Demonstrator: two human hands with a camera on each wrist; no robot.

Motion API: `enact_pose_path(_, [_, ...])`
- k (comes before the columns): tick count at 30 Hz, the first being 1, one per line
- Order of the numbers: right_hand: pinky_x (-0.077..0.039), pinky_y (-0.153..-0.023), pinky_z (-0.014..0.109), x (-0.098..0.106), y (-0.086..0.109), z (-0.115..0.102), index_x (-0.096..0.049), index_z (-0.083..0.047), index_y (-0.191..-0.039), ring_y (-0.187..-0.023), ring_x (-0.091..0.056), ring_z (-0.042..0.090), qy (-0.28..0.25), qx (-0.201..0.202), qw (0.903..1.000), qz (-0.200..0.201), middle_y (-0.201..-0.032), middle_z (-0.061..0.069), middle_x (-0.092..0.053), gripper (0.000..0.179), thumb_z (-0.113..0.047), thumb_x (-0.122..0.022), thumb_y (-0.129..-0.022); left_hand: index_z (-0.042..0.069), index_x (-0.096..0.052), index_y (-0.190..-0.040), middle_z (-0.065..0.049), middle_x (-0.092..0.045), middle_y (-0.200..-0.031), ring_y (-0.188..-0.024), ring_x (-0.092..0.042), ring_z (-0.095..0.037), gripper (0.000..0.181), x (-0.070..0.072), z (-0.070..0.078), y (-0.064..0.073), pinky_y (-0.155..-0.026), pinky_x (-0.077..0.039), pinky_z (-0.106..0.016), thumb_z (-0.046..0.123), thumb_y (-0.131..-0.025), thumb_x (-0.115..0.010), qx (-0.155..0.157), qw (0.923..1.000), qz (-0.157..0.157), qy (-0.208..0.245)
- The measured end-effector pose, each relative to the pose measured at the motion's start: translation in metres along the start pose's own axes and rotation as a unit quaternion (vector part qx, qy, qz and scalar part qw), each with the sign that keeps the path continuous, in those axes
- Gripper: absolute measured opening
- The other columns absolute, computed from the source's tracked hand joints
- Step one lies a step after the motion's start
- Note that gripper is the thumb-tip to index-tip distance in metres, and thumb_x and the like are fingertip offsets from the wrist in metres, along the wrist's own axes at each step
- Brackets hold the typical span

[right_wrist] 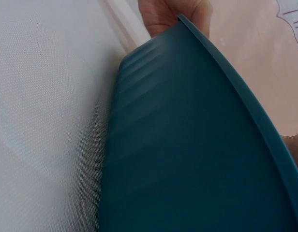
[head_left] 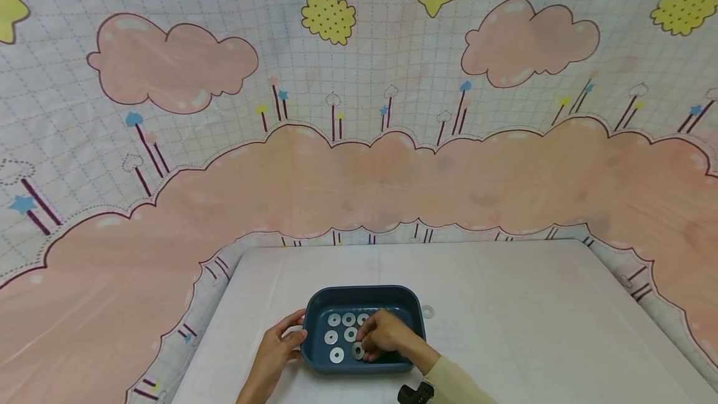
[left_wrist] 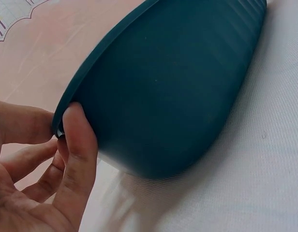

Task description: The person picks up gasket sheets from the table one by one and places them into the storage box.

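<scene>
A dark blue tray with raised walls stands on the white table, and several flat metal washers lie spread over its floor. My left hand grips the tray's left end, with the rim pinched between its digits in the left wrist view. Over the tray's right half, my right hand reaches in with bent fingers and holds a greyer washer at their tips, low near the floor. The right wrist view shows mostly the tray's outer wall, which hides the washers.
One more washer lies on the white table, just outside the tray's right wall. A patterned cloth with clouds and stars hangs behind and around the table. A dark wrist device sits at the right sleeve.
</scene>
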State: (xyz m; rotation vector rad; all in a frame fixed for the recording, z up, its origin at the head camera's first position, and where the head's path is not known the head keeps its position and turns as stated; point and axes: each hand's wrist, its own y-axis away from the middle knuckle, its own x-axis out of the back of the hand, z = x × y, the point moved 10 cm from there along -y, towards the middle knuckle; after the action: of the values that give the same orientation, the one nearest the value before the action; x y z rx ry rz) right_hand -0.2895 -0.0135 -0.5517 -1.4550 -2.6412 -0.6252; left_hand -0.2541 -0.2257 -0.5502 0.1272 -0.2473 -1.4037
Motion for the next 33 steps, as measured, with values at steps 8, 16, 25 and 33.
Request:
enact_pose_path(8, [-0.057, -0.055, 0.030, 0.002, 0.002, -0.002, -0.072, 0.000, -0.084, -0.058, -0.066, 0.017, 0.012, 0.005, 0.9999, 0.006, -0.073, 0.009, -0.066, 0.009, 0.007, -0.068, -0.080, 0.003, -0.052, -0.140, -0.013, -0.050, -0.122, -0.086, -0.059, -0.018, 0.049, 0.000, 0.001, 0.002, -0.063, -0.053, -0.031, 0.005, -0.092, -0.061, 0.001, 1.0000, -0.002, 0.000])
enact_pose_path(16, [-0.058, -0.057, 0.033, 0.009, 0.011, -0.011, -0.072, 0.000, -0.091, -0.062, -0.066, 0.019, 0.023, 0.029, 0.9990, 0.023, -0.078, 0.009, -0.068, 0.010, 0.003, -0.069, -0.082, 0.003, -0.052, -0.140, -0.013, -0.050, -0.122, -0.085, -0.059, -0.018, 0.049, 0.001, 0.002, 0.000, -0.064, -0.053, -0.031, 0.004, -0.091, -0.061, -0.002, 1.0000, -0.005, -0.001])
enact_pose_path(25, [-0.060, -0.064, 0.036, 0.027, 0.028, -0.021, -0.070, 0.003, -0.103, -0.073, -0.071, 0.022, -0.020, 0.073, 0.9969, 0.021, -0.089, 0.014, -0.070, 0.018, -0.002, -0.070, -0.086, 0.004, -0.054, -0.138, -0.013, -0.052, -0.120, -0.084, -0.061, -0.018, 0.049, -0.001, 0.001, 0.001, -0.064, -0.053, -0.031, 0.002, -0.090, -0.060, 0.001, 1.0000, -0.002, 0.005])
enact_pose_path(33, [-0.060, -0.067, 0.034, 0.048, 0.046, -0.036, -0.069, 0.000, -0.106, -0.081, -0.072, 0.023, -0.026, 0.110, 0.9931, 0.031, -0.099, 0.016, -0.069, 0.020, -0.007, -0.070, -0.087, 0.003, -0.053, -0.138, -0.013, -0.052, -0.119, -0.081, -0.061, -0.017, 0.050, -0.001, 0.002, 0.000, -0.063, -0.053, -0.031, 0.003, -0.089, -0.062, -0.005, 1.0000, -0.003, 0.004])
